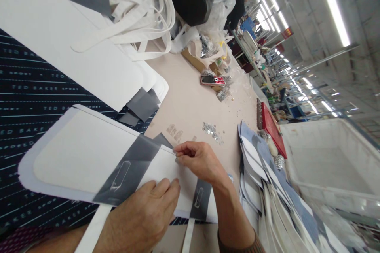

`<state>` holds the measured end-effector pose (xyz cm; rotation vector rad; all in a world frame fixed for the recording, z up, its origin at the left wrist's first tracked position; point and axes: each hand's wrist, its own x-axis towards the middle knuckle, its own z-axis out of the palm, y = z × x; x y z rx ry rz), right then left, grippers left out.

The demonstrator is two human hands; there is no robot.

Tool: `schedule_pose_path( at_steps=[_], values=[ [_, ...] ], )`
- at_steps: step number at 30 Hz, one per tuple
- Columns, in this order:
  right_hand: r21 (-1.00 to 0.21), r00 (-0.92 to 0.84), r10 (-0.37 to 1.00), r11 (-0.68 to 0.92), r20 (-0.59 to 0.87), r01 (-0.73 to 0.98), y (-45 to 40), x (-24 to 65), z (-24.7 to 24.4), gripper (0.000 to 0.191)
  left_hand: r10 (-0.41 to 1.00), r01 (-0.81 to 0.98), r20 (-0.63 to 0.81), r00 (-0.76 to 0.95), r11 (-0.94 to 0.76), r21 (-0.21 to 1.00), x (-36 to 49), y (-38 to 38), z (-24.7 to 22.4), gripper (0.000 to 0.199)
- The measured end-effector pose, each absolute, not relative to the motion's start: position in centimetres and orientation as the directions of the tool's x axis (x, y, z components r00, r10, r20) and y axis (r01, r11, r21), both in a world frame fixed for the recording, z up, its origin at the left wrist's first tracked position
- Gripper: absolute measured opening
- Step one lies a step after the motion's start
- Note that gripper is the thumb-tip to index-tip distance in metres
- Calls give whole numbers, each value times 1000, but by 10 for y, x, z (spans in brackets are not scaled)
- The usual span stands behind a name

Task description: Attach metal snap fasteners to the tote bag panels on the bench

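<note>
A white bag panel (74, 146) with grey crosswise strips lies at a slant before me, white straps running out from its lower edge. One grey strip (127, 166) carries a stitched oblong outline. My left hand (145, 209) rests on the panel's lower part with curled fingers; its fingertips are hidden. At the panel's upper edge, my right hand (202, 162) is closed in a pinch of thumb and forefinger. What sits in the pinch is too small to name. Small shiny metal pieces (210, 130) lie scattered on the table beyond my right hand.
White panels (74, 39) and looped white straps (148, 16) are piled upper left. A red mobile phone (212, 80) lies near plastic bags. Stacked blue and white pieces (261, 166) stand right, beside a white bin (320, 158). A person (237, 4) is in the background.
</note>
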<state>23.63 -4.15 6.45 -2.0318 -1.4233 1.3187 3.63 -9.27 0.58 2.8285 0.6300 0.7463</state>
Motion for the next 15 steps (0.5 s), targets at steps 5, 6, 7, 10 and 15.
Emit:
schedule_pose_path(
  at_steps=[5, 6, 7, 10, 15],
  values=[
    [-658, 127, 878, -435, -462, 615, -43, 230, 67, 29, 432, 357, 453, 780, -901, 245, 37, -93, 5, 23],
    [-661, 136, 876, -443, -462, 606, -43, 229, 68, 28, 433, 356, 447, 783, -901, 248, 37, -94, 4, 23],
    [-666, 145, 874, -451, -463, 594, -43, 228, 68, 28, 436, 358, 440, 785, -899, 251, 37, -95, 3, 22],
    [-647, 159, 876, -448, -455, 617, -43, 225, 69, 25, 438, 351, 437, 786, -897, 268, 37, -95, 1, 22],
    [-491, 173, 908, -358, -382, 794, -45, 217, 76, 29, 361, 242, 473, 804, -924, 295, 34, -93, 4, 11]
  ],
)
